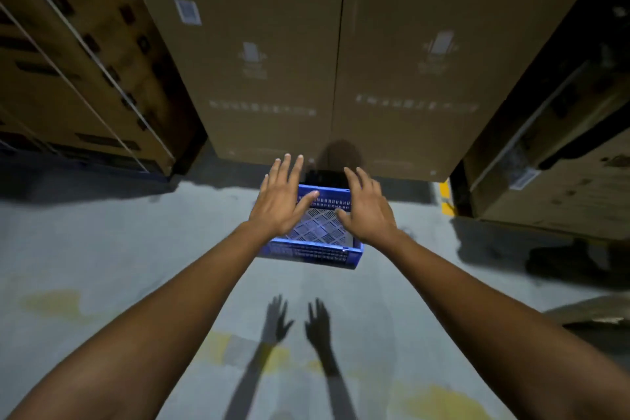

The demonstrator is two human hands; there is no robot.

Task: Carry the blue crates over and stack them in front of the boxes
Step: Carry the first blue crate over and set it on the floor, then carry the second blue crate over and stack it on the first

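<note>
Hands: left hand (278, 203) and right hand (366, 210) spread flat, holding nothing.
Blue crate (317, 253): under both palms, on the floor, just before 2 tall cardboard boxes (272, 61).
Floor (119, 249): grey concrete, yellowish stains.
Room: dim; strapped cartons (68, 78) left of the hands.

The left hand (279, 204) and right hand (366, 211) cover the side walls of the crate (317, 253), the boxes (341, 44) run off the top edge, their print (262, 108) is too blurred to read, and a dark shape (566, 259) at right is unclear.
</note>
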